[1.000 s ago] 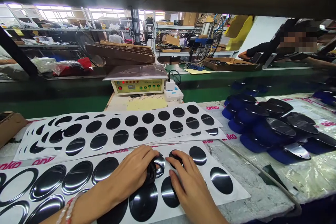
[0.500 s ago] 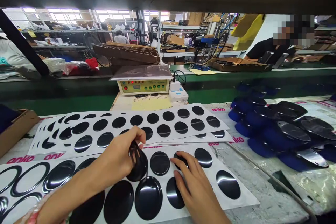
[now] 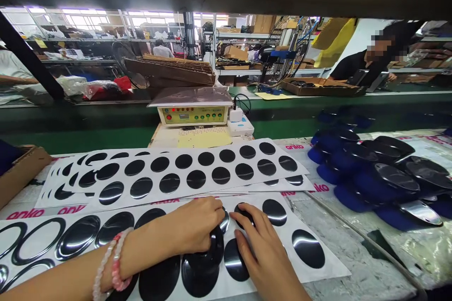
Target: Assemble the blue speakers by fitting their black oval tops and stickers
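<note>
Down and across toward my right hand [image 3: 263, 249] since the earlier frame, my left hand [image 3: 197, 225] closes on black curved pieces [image 3: 214, 247] above the white sheet [image 3: 287, 229]. My right hand's fingers spread apart over the sheet's black discs [image 3: 308, 248]; blue-and-black pieces [image 3: 384, 190] lie farther right.

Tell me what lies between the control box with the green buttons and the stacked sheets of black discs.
The head view shows a yellow sheet on a pale board between the control box and the stacked sheets.
</note>
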Motion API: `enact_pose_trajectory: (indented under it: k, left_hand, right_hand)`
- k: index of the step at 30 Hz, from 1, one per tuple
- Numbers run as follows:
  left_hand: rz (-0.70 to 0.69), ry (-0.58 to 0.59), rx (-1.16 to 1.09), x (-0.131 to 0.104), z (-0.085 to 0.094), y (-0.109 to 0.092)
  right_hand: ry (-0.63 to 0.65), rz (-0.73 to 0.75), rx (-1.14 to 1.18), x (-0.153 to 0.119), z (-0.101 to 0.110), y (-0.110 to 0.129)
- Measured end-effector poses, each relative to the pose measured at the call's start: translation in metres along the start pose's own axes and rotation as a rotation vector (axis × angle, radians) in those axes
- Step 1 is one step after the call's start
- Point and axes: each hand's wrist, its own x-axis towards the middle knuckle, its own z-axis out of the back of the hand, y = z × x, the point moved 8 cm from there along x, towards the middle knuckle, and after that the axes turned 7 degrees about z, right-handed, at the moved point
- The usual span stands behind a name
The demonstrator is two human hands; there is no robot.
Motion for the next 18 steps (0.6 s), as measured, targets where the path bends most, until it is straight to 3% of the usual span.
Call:
enact_pose_trajectory:
  k: [3, 6, 10, 14, 18]
  left_hand:
    - [-0.063, 0.011, -0.004, 0.002, 0.000, -0.003]
    - [-0.048, -0.037, -0.070, -0.002, 0.005, 0.007]
    - [0.139, -0.180, -0.180, -0.023, 0.027, 0.048]
    - [0.287, -0.418, -0.278, -0.062, 0.056, 0.081]
    - [0.140, -0.572, -0.292, -0.087, 0.072, 0.061]
  right_hand:
    - [0.021, 0.000, 0.004, -0.001, 0.000, 0.000]
    - [0.042, -0.016, 0.010, 0.000, 0.000, -0.001]
    - [0.053, -0.025, 0.018, 0.000, -0.002, -0.002]
    - [0.028, -0.008, 0.008, -0.001, -0.004, -0.003]
    - [0.014, 0.008, -0.008, -0.002, -0.004, -0.003]
